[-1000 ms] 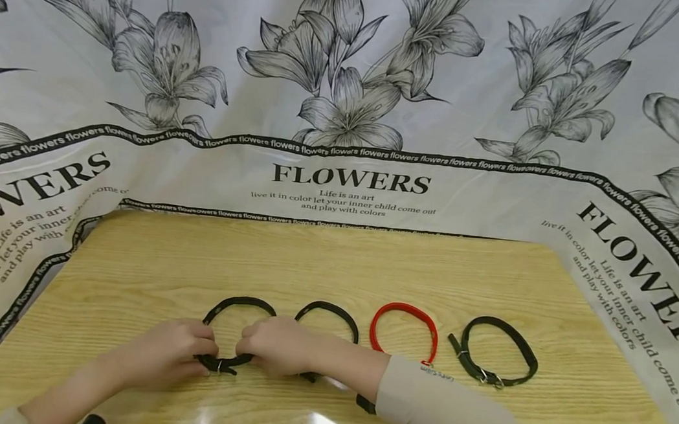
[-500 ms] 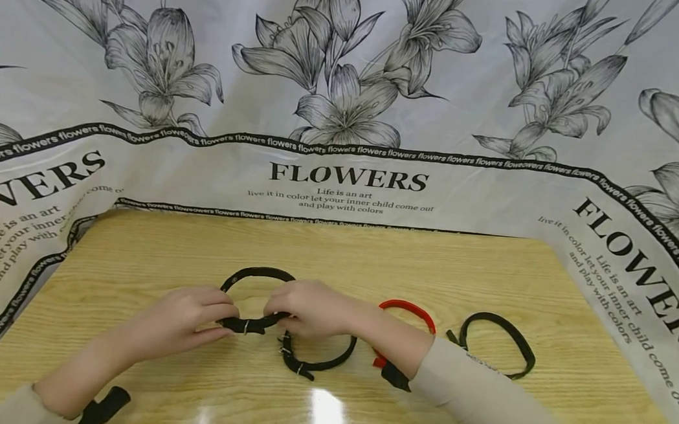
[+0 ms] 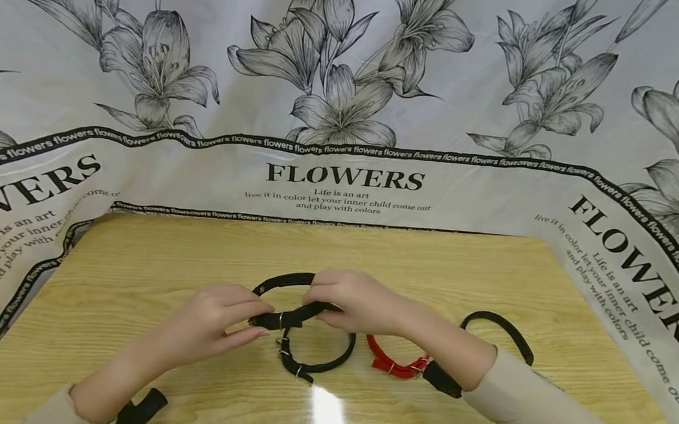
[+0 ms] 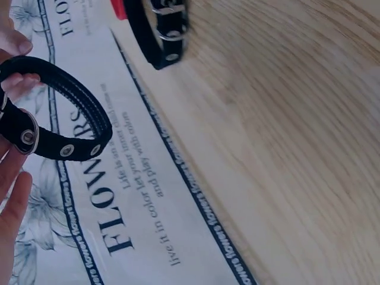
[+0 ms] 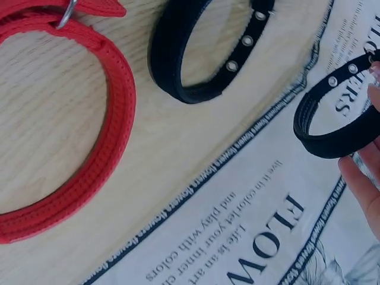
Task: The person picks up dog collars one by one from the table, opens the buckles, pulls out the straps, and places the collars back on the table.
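Note:
Both hands hold a black buckled collar (image 3: 289, 318) up over the table. My left hand (image 3: 213, 321) pinches its buckle end between thumb and fingers, while my right hand (image 3: 360, 301) grips the opposite side of the loop. Metal eyelets and a ring show on this collar (image 4: 66, 149) in the left wrist view. Just below, a second black collar (image 3: 330, 367) lies on the table, its far part overlapped by the held one. A red collar (image 3: 402, 370) lies to its right, partly hidden by my right forearm. That arm also covers part of another black collar (image 3: 502, 319).
The wood-grain table (image 3: 197, 249) ends at a white floral cloth (image 3: 340, 205) that rises behind and at both sides. Black wrist straps (image 3: 143, 411) hang under the forearms. Light glares on the table's near part (image 3: 327, 412).
The held black collar has risen from the left end of the row and shifted right, over the second black collar. Both hands have moved with it, keeping their hold.

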The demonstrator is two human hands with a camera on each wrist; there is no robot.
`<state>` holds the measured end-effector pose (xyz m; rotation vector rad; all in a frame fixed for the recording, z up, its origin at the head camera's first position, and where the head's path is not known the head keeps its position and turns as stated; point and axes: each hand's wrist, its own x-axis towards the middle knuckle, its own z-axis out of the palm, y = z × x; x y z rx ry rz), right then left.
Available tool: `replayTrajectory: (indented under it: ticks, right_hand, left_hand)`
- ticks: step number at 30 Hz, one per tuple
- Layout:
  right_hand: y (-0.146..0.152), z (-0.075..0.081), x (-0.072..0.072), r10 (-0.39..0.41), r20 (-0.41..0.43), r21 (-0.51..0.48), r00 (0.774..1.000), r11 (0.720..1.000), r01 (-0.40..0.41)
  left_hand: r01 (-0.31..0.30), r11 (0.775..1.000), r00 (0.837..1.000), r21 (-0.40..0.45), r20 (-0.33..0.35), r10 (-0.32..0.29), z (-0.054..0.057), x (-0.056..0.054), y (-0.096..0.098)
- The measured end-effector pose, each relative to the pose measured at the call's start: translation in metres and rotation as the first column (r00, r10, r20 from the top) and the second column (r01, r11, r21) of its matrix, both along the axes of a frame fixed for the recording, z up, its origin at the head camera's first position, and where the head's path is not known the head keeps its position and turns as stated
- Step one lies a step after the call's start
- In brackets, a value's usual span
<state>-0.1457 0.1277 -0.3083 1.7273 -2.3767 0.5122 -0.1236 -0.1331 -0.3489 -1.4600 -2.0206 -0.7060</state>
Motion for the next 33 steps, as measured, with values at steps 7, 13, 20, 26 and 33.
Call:
replayTrajectory:
  ticks: [7,13,20,26,33]
  right_hand:
    - [0.014,0.011,0.007,-0.009,0.046,-0.099,0.999,0.995,0.013]
    - [0.020,0.019,0.019,-0.089,0.122,-0.118,0.989,0.988,0.103]
    - [0.022,0.024,0.023,-0.103,0.175,-0.154,0.979,0.979,0.130]
    - [0.023,0.029,0.021,-0.139,0.244,-0.166,0.960,0.969,0.183]
    - [0.007,0.033,0.028,-0.108,0.362,-0.272,0.926,0.938,0.216]
  left_hand:
    - [-0.061,0.993,0.995,0.102,-0.075,0.069,0.011,0.009,0.013]
    - [-0.132,0.978,0.982,0.159,-0.110,0.150,0.019,0.015,0.024]
    - [-0.153,0.974,0.981,0.167,-0.095,0.170,0.025,0.019,0.030]
    - [-0.171,0.975,0.982,0.142,-0.049,0.180,0.029,0.019,0.033]
    - [-0.164,0.980,0.984,0.109,-0.047,0.170,0.031,0.016,0.039]
